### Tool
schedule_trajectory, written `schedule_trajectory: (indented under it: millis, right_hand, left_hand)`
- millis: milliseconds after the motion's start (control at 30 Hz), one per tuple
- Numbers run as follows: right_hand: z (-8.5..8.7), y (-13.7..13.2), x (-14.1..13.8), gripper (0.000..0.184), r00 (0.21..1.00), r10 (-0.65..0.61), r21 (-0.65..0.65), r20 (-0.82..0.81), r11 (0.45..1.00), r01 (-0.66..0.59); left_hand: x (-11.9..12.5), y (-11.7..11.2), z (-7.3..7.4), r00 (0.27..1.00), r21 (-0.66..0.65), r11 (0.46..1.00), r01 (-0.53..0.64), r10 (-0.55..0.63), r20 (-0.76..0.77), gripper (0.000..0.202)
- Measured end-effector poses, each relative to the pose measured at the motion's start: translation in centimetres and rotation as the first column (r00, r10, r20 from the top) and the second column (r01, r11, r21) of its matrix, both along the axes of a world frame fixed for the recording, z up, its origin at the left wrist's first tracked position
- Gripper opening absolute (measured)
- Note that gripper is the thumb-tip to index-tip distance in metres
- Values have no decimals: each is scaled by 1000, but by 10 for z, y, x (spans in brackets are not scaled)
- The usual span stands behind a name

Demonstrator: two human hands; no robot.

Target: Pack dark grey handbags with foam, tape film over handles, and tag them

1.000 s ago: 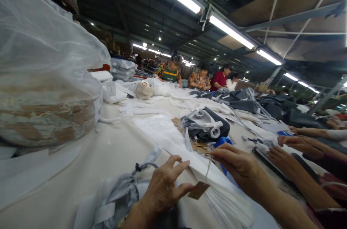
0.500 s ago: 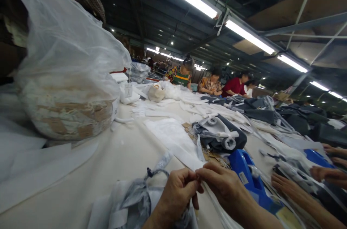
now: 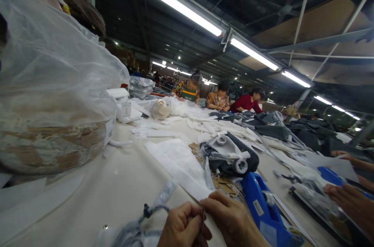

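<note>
While the left hand (image 3: 181,225) pinches a small brown tag (image 3: 203,216) at bottom centre, the right hand (image 3: 230,217) is fingertips-in beside it, can't tell if it's gripping too. Chunky blue plastic thing (image 3: 257,200) sits lower right.

A thin brown tag (image 3: 202,217), edge-on, upright, pinched between fingers (image 3: 193,226).

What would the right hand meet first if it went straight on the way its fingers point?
Most likely the left hand, or the small thin piece at its fingertips: the fingers of the right hand point that way. One view leaves depth unclear.
</note>
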State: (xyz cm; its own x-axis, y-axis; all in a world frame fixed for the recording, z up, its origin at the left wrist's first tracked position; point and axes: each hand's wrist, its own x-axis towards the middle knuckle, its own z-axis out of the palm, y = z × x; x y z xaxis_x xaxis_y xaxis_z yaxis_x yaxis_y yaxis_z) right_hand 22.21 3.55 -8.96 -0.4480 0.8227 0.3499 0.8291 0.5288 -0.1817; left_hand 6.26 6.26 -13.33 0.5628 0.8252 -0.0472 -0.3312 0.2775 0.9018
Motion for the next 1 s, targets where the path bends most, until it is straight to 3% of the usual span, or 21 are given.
schedule_trajectory:
  millis: [167, 267, 367, 433, 500, 600, 767, 833, 900, 967, 1000]
  right_hand:
    - [1, -4, -3, 27, 997, 1, 132, -78, 991, 9]
    - [-2, -5, -8, 25, 976, -15, 183, -215, 982, 56]
    - [-6, -6, -14, 16, 916, -69, 146, -396, 980, 137]
    - [-10, -6, -18, 13, 856, -153, 43, -494, 979, 200]
    - [-12, -5, -22, 13, 757, -236, -117, -609, 971, 208]
    - [-15, -4, -30, 21, 501, -358, -342, -788, 931, 127]
    - [-26, -1, -36, 42, 115, -523, -517, -845, 852, 76]
    - [-30, 1, -33, 43, 13, -566, -566, -824, 824, 8]
    - [-33, 4, -30, 46, -72, -587, -583, -806, 809, -76]
    - [-34, 9, -25, 45, -145, -589, -575, -795, 807, -132]
    - [-35, 12, -23, 44, -175, -584, -565, -792, 811, -149]
  left_hand:
    - [3, -4, -2, 998, -12, 1000, 22, -21, 54, 32]
    - [5, -5, -4, 999, -24, 1000, 4, -2, 47, 28]
    - [6, -4, -6, 1000, -46, 999, 9, -8, 22, 30]
    - [6, -3, -5, 1000, -55, 998, 22, -23, -12, 31]
    - [6, -3, -2, 997, -47, 998, 39, -41, -61, 30]
    - [6, -4, 0, 991, -13, 998, 58, -59, -121, 28]
    - [8, -6, -4, 961, 75, 997, 24, -2, -276, 16]
    - [6, -5, -5, 913, 218, 976, -27, 113, -393, 12]
    - [0, -3, -4, 796, 442, 890, -110, 345, -497, 13]
    - [-9, 2, -2, 563, 633, 764, -124, 579, -589, 20]
    - [-15, 4, -2, 433, 673, 735, -82, 635, -640, 24]
